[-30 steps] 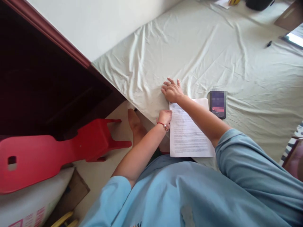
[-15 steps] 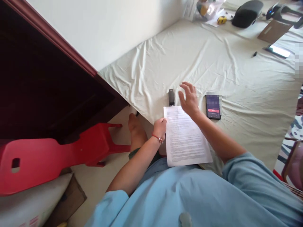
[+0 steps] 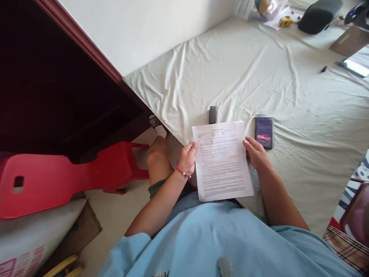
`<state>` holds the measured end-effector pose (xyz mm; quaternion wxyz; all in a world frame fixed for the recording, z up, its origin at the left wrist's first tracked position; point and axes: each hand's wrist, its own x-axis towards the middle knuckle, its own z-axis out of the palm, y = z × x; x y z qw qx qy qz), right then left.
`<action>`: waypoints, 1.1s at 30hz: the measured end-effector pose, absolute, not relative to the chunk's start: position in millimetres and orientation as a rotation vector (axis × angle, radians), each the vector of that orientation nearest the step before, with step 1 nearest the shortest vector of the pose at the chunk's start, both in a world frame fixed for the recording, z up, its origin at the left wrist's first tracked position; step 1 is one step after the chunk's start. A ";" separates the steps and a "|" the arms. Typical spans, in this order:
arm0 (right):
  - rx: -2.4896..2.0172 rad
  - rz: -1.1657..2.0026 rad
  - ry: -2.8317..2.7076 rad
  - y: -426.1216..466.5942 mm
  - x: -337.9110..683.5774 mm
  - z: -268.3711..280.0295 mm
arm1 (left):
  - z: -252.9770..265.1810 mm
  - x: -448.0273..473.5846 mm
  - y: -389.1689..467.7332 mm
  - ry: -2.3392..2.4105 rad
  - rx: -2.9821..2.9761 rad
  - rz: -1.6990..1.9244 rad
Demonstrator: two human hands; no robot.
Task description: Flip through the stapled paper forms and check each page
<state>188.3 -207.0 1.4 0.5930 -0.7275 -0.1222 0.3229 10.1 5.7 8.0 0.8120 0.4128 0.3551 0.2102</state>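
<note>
A printed sheet of paper [image 3: 221, 161], possibly more than one sheet, is held up in front of my blue shirt. My left hand [image 3: 188, 157] pinches its left edge, thumb on top. On the opposite edge, my right hand [image 3: 256, 153] grips the paper with the thumb in front and the fingers behind. Just past the top edge lies a small black device [image 3: 212, 114], its lower part hidden by the paper. To the right of my right hand, a smartphone [image 3: 264, 132] with a lit screen rests on the pale sheet.
The cloth-covered surface [image 3: 230, 69] reaches back to a white wall. Toward the far right are a yellow tape measure [image 3: 285, 21], a black cap-like object [image 3: 319, 16], a cardboard box [image 3: 350, 40] and a bright-screened device [image 3: 356, 67]. A red plastic chair [image 3: 86, 181] stands left.
My right hand has come down from above the paper and taken hold of its right edge. The paper is now held between both hands, its top raised slightly. The camera view has shifted a little.
</note>
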 end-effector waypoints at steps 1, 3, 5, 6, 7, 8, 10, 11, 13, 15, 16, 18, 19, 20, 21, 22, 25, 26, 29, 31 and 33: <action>-1.636 0.825 -0.296 -207.6 187.1 1.4 | 8.2 11.8 8.2 0.755 0.875 0.463; -1.599 0.898 -0.344 -209.6 184.0 -0.5 | 7.4 15.7 12.4 0.748 0.866 0.498; -1.606 0.893 -0.367 -212.1 181.3 -3.8 | 6.1 19.6 14.3 0.739 0.854 0.526; -1.609 0.871 -0.360 -213.2 180.3 -5.4 | 5.7 21.1 14.0 0.726 0.845 0.527; -1.605 0.845 -0.345 -214.1 179.6 -6.6 | 5.8 22.2 13.0 0.705 0.837 0.521; -1.597 0.819 -0.322 -214.6 179.2 -7.5 | 6.4 22.7 11.2 0.675 0.832 0.508; -1.579 0.769 -0.276 -214.8 178.7 -8.1 | 9.1 20.9 6.5 0.604 0.825 0.456; -1.568 0.747 -0.262 -214.6 178.4 -7.9 | 11.0 18.6 4.2 0.573 0.827 0.419; -1.554 0.716 -0.252 -213.6 177.5 -7.2 | 14.7 11.5 0.3 0.541 0.835 0.312; -1.558 0.701 -0.255 -212.5 176.1 -6.4 | 17.5 2.5 -1.8 0.535 0.855 0.203; -1.569 0.695 -0.258 -211.9 175.4 -5.9 | 18.4 -2.0 -2.6 0.536 0.862 0.161; -1.594 0.686 -0.258 -211.1 173.9 -5.0 | 19.0 -9.9 -4.2 0.542 0.857 0.097; -1.602 0.686 -0.255 -210.7 173.2 -4.4 | 18.9 -12.9 -5.4 0.549 0.848 0.076; -1.603 0.693 -0.253 -210.3 172.5 -3.7 | 18.4 -15.0 -7.1 0.559 0.838 0.060; -1.602 0.706 -0.251 -209.9 171.7 -2.8 | 17.6 -16.3 -9.3 0.574 0.828 0.052; -1.601 0.726 -0.250 -209.3 170.7 -1.9 | 16.5 -16.8 -11.7 0.599 0.822 0.058; -1.596 0.786 -0.256 -207.2 167.8 0.6 | 11.0 -15.2 -18.9 0.700 0.829 0.138; -1.587 0.799 -0.262 -206.5 167.0 0.9 | 8.9 -14.2 -20.5 0.723 0.832 0.161; -1.552 0.820 -0.276 -205.4 166.3 -0.2 | 3.2 -12.7 -21.3 0.734 0.844 0.178; -1.550 0.828 -0.269 -205.2 166.9 -1.8 | 0.8 -13.2 -19.9 0.715 0.873 0.166; -1.560 0.830 -0.253 -205.1 167.9 -2.8 | -0.7 -14.5 -18.7 0.698 0.927 0.158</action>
